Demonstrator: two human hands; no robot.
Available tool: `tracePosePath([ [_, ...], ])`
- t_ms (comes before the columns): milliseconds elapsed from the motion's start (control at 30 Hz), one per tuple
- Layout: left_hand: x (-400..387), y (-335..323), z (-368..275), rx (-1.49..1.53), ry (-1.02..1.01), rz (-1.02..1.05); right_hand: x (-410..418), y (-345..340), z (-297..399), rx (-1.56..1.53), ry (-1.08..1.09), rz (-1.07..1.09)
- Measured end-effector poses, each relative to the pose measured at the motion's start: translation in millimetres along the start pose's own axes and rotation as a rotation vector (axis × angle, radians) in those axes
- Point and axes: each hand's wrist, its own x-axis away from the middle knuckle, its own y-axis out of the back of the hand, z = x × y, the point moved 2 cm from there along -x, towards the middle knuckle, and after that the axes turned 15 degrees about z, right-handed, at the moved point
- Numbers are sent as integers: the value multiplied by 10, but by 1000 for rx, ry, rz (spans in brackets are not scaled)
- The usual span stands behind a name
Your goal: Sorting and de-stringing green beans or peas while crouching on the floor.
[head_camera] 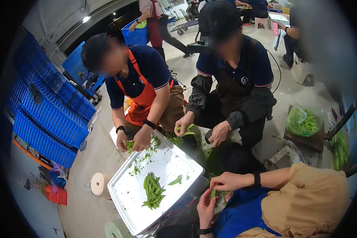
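Note:
My left hand (pixel 206 206), with a dark wristband, holds a green pea pod (pixel 213 193) between thumb and fingers. At the pod's upper end, my right hand (pixel 226 181) pinches with its fingertips close together. Left of my hands is a white foam tray (pixel 128 218). On it are a heap of flat green pods (pixel 152 192), a separate pod with a leafy bit (pixel 175 180) and scattered green trimmings (pixel 136 168). The blue apron (pixel 241 209) and tan clothing lie beside my forearms. Part of my left forearm is out of frame.
Two co-workers (pixel 142 89) (pixel 232 77) handle pods across the tray. Stacked blue crates (pixel 50 125) stand left; two rolls (pixel 99 184) (pixel 116 229) are beside the tray. A bag of pods (pixel 306 120) sits right. Behind, a person carries a blue crate (pixel 135 35).

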Motion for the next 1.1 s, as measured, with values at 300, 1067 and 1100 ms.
tracePosePath([
  [300, -67, 85, 175, 39, 91, -14, -30, -103, 129, 134, -116, 116],
  [1067, 224, 710, -10, 641, -230, -453, -449, -47, 68, -53, -51, -13],
  [1100, 271, 833, -52, 695, -290, -520, -480, 1, 8, -23, -66, -69],
])
